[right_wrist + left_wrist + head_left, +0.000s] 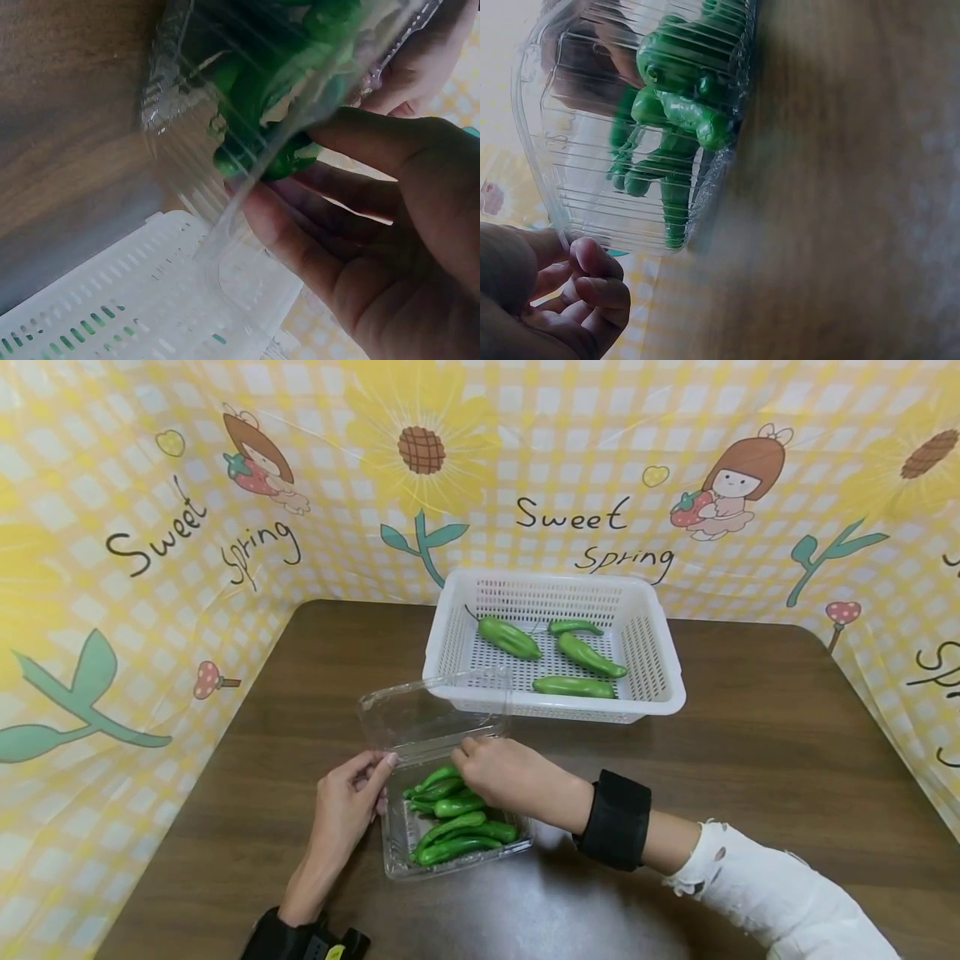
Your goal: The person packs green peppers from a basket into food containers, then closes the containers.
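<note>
Two hands meet at a clear plastic clamshell box (450, 827) near the front middle of the brown table (750, 760). The left hand (347, 802) sits at the box's nine o'clock side, its fingers curled and pinching the left rim; in the left wrist view the fingertips (592, 259) touch the ribbed plastic wall. The right hand (510, 774) lies over the box's twelve o'clock edge, where the raised lid (435, 706) hinges; the right wrist view shows its thumb and fingers (300, 232) pinching the thin lid edge. Inside the box lies a heap of green peppers (453, 822), packed close and touching. At about one o'clock from the box, just behind the lid, stands a white slotted basket (660, 652) with four more green peppers (577, 653) spread on its floor. A yellow checked cartoon sheet (150, 568) walls the table.
</note>
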`<state>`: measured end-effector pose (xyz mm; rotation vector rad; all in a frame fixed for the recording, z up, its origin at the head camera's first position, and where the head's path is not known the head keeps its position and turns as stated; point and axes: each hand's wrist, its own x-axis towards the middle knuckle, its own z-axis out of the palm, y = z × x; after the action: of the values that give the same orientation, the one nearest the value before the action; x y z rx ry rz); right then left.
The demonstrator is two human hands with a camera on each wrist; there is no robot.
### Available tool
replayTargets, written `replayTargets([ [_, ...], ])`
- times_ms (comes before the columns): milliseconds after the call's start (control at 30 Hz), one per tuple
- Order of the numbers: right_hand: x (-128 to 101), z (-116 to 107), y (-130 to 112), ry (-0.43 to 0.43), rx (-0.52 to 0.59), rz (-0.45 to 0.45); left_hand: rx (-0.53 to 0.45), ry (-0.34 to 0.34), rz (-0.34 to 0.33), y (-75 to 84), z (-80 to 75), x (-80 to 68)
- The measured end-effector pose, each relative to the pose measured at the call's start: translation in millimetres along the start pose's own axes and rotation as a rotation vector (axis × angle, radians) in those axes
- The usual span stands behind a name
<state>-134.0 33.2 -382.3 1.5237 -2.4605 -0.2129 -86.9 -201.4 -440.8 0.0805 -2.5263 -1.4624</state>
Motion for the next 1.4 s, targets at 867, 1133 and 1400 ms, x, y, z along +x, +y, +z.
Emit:
replayTargets([
  [867, 3, 12, -11, 0.036, -0.032, 0.057, -0.003, 0.004, 0.003, -0.5, -0.4, 0.3],
  [1133, 3, 13, -10, 0.036, -0.02, 0.07, 0.008, 0.006, 0.001, -1.3, -0.1, 0.2],
  [1400, 2, 14, -11, 0.09, -0.05, 0.076, 0.007, 0.006, 0.004, -1.2, 0.3, 0.5],
])
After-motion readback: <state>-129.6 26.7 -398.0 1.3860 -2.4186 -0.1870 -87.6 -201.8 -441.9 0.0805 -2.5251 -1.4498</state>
